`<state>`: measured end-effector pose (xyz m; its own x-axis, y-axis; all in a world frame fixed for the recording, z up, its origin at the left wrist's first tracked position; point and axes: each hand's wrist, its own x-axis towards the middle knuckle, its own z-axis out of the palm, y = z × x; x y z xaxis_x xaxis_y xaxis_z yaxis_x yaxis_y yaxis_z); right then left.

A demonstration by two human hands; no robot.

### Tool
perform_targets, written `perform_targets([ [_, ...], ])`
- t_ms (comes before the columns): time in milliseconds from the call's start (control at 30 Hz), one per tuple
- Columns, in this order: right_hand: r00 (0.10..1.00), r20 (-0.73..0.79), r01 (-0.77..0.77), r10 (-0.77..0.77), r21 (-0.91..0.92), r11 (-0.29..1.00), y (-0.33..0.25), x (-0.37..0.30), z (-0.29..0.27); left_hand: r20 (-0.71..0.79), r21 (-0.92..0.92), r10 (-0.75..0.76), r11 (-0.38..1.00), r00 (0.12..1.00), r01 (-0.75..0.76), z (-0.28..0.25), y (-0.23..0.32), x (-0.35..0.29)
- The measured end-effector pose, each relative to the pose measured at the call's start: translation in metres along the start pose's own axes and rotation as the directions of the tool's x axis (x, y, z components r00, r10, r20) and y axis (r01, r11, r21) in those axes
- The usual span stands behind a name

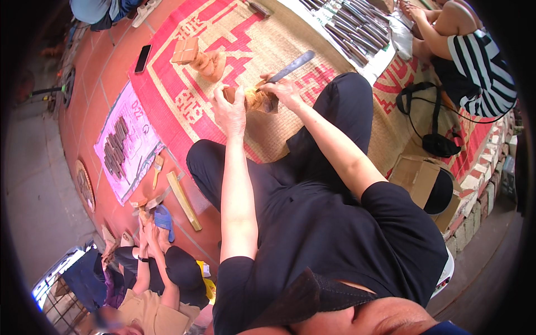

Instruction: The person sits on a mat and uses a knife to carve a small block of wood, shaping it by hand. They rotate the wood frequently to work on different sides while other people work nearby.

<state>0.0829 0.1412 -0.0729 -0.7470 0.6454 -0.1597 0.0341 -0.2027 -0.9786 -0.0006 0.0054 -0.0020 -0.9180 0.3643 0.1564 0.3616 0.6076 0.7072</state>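
A partly carved piece of wood, light brown with a yellowish top, is held up over the patterned mat in front of my crossed legs. My left hand is closed round its left end, thumb and fingers gripping it. In my right hand is a carving tool with a flat grey-blue length sticking out up and to the right. The tool's other end meets the top of the wood; my fingers partly hide it. Just beyond my left hand, a second carved wooden figure with a square block base lies on the mat.
Rows of chisels lie upper right beside a person in striped clothing. Dark tools cover a pink sheet at left. Nearby are a phone, a brush and a wooden bar. Another person works lower left.
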Motion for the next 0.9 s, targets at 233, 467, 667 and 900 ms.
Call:
perform_targets([
  [233, 0.997, -0.055, -0.042, 0.047, 0.085, 0.996, 0.002, -0.004, -0.003, 0.0, 0.014, 0.034, 0.999, 0.999, -0.034, 0.0, 0.011, -0.001],
  [467, 0.99, 0.011, 0.142, -0.142, -0.076, 0.987, 0.009, 0.001, 0.002, 0.0, 0.019, -0.008, 1.0, 1.0, 0.008, 0.0, 0.006, -0.001],
  [667, 0.994, -0.043, -0.091, 0.1, 0.176, 0.98, 0.008, 0.002, -0.008, -0.019, 0.004, 0.017, 1.0, 1.0, -0.016, 0.0, 0.005, -0.001],
  [900, 0.999, 0.007, -0.046, 0.046, -0.003, 0.999, 0.0, -0.002, -0.001, -0.015, 0.018, 0.012, 1.0, 1.0, -0.011, -0.001, 0.013, -0.001],
])
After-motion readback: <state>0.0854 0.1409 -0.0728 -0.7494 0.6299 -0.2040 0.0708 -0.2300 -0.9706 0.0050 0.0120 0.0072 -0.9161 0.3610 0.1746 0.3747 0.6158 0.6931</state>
